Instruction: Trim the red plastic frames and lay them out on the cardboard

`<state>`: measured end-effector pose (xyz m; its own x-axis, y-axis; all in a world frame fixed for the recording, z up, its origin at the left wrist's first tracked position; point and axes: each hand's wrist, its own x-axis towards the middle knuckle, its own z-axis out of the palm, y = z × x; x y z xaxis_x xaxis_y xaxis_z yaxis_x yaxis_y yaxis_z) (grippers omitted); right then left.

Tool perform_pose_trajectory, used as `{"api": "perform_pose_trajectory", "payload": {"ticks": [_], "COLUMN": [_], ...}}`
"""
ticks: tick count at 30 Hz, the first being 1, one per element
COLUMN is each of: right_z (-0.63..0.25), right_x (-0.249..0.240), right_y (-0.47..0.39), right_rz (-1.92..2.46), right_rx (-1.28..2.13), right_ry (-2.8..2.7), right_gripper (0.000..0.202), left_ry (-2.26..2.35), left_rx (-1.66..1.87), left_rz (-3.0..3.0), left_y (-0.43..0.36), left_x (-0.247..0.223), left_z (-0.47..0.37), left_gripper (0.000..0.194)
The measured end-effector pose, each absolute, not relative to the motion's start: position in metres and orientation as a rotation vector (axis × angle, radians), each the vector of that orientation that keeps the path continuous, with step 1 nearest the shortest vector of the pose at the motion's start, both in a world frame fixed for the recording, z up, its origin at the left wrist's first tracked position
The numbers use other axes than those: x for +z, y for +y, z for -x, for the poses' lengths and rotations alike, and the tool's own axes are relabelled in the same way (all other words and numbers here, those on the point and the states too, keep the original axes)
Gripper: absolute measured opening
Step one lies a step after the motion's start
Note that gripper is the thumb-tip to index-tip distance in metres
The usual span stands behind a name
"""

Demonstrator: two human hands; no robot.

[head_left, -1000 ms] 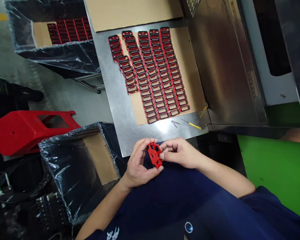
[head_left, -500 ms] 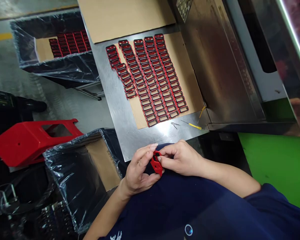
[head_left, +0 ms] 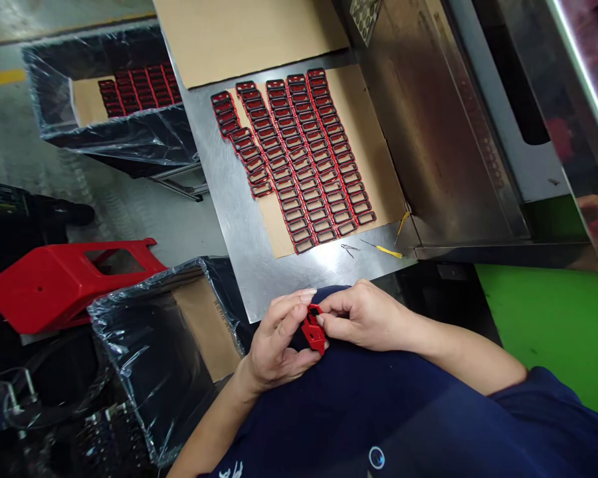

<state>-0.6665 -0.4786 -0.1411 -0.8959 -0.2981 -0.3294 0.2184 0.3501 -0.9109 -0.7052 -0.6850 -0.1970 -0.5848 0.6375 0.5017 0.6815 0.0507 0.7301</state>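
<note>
A small red plastic part point(head_left: 314, 334) with dark openings is held between both hands, in front of my body at the table's near edge. My left hand point(head_left: 279, 335) grips it at its two ends, fingers above and thumb below. The thumb and index finger of my right hand point(head_left: 361, 317) pinch at its upper right side; whether a smaller piece sits between those fingertips is hidden. Beyond the hands, rows of red and black rectangular frames point(head_left: 306, 172) lie on a cardboard sheet point(head_left: 379, 139).
On the metal table point(head_left: 259, 279) lie small pliers point(head_left: 349, 249) and a yellow-handled tool point(head_left: 389, 251). Left of it stand a plastic-lined bin point(head_left: 154, 372), a red plastic stool point(head_left: 44, 285) and another lined bin point(head_left: 124, 143) holding more frames. A metal panel point(head_left: 443, 133) rises at the right.
The red part has turned slightly in my hands, so more of its red face shows. Both hands stay in nearly the same place.
</note>
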Motion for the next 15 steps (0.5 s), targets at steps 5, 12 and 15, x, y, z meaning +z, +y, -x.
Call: {"api": "perform_pose_trajectory", "payload": {"ticks": [5, 12, 15], "right_z": [0.669, 0.661, 0.655], "right_x": [-0.141, -0.151, -0.166], "right_y": [-0.482, -0.462, -0.459], "right_rz": [0.037, -0.113, -0.335], "right_rx": [-1.529, -1.855, -2.023], "right_ry": [2.22, 1.816, 1.492], "right_gripper": [0.027, 0.026, 0.039], "left_ry": [-2.235, -2.197, -2.176], "left_rx": [-1.633, -2.155, -2.458], "left_rz": [1.404, 1.118, 0.97], "left_y": [-0.685, -0.684, -0.681], "left_x": [-0.201, -0.214, -0.217], "left_z": [0.704, 0.693, 0.689], "left_gripper": [0.084, 0.083, 0.081]}}
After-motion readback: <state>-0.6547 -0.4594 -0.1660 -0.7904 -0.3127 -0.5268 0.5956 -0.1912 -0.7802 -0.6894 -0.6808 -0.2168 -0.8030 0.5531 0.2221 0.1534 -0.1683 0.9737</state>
